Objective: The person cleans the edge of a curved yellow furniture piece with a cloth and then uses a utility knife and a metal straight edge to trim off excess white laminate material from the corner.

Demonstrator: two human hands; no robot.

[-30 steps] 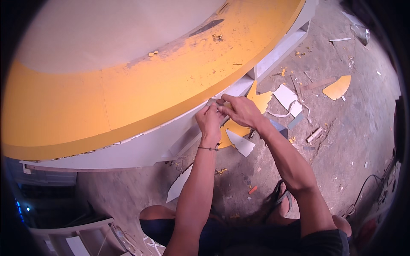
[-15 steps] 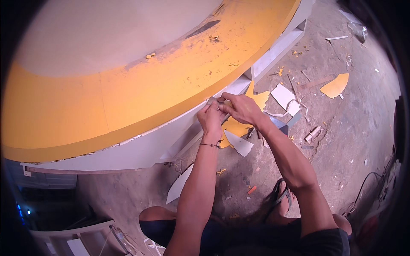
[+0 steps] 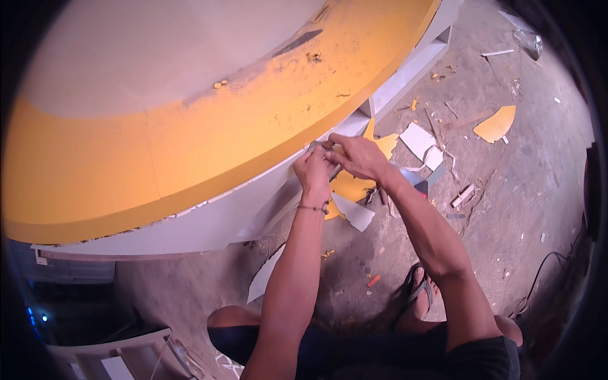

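A large curved counter-like piece with a yellow band along its rim fills the upper left. At its lower edge, where a white side panel meets the yellow, my two hands are close together. My left hand is closed, thumb and fingers pinching a small flat grey piece against the edge. My right hand has bent fingers closed on the same grey piece from the right. The fingers cover most of it, so its exact kind cannot be made out.
Broken yellow sheet scraps and white offcuts litter the concrete floor below and right of my hands. A separate yellow scrap lies farther right. A black cable runs along the right side. A framed panel stands at lower left.
The view has shifted very slightly. My hands keep their place at the edge, with only a tiny shift of the right fingers.
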